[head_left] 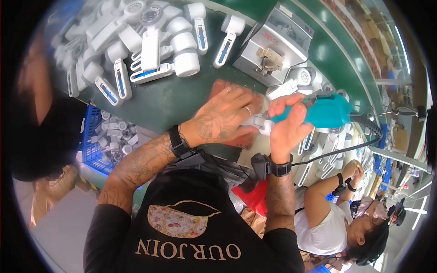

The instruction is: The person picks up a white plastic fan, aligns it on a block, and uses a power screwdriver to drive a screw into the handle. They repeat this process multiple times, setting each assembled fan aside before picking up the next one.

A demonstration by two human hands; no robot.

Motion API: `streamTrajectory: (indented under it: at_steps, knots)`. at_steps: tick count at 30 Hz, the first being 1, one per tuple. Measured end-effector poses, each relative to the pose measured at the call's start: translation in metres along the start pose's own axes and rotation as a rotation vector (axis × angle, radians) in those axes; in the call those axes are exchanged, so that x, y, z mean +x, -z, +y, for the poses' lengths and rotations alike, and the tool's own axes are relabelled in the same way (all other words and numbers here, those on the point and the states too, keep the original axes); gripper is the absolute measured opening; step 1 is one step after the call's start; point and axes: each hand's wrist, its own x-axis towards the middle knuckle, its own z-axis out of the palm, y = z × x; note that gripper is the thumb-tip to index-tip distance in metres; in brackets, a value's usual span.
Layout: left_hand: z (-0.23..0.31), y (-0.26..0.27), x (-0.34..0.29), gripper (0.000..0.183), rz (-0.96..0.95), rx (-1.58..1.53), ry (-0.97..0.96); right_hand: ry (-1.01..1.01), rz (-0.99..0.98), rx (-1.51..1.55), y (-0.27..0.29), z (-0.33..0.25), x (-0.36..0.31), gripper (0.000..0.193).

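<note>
My right hand [289,122] grips a teal electric screwdriver [328,111] that lies almost level, its tip toward the left. At that tip is a white plastic part [260,123], held down by my left hand [226,113], whose fingers curve over it and hide much of it. Beneath the left hand lies a reddish-brown pad [219,89] on the green worktable [177,99]. A black cord runs from the back of the screwdriver around toward my right wrist.
Many white handheld devices [150,50] with blue strips are heaped at the far left. A grey metal box [273,45] stands beyond my hands. More devices [318,150] lie to the right. A blue crate [93,136] of white parts sits lower left. Another person [325,227] works at right.
</note>
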Motion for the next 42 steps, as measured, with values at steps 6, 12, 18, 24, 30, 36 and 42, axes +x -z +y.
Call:
streamTrajectory:
  at_steps: [6, 12, 18, 24, 30, 36, 42]
  knots:
    - [-0.003, 0.001, -0.001, 0.04, 0.014, -0.02, -0.006, 0.032, 0.002, -0.025, -0.003, -0.001, 0.007, 0.042]
    - [-0.003, 0.003, -0.007, 0.044, 0.045, -0.035, -0.033, 0.076, 0.076, -0.214, -0.035, -0.017, 0.065, 0.039]
    - [0.001, 0.007, -0.007, 0.048, 0.022, 0.007, -0.073, 0.212, 0.016, -0.25, -0.037, 0.021, 0.087, 0.036]
    - [-0.001, 0.008, -0.005, 0.035, 0.02, -0.076, -0.018, 0.114, -0.013, -0.239, -0.038, -0.004, 0.061, 0.039]
    - [-0.003, 0.01, -0.003, 0.033, -0.007, -0.09, -0.044, 0.07, 0.03, -0.054, 0.001, -0.028, -0.009, 0.052]
    - [-0.001, 0.008, -0.004, 0.035, -0.042, -0.1, -0.036, 0.041, 0.089, -0.081, 0.008, -0.027, -0.026, 0.054]
    - [0.0, 0.005, -0.006, 0.035, -0.04, -0.074, -0.027, 0.034, 0.061, -0.057, 0.009, -0.018, -0.029, 0.051]
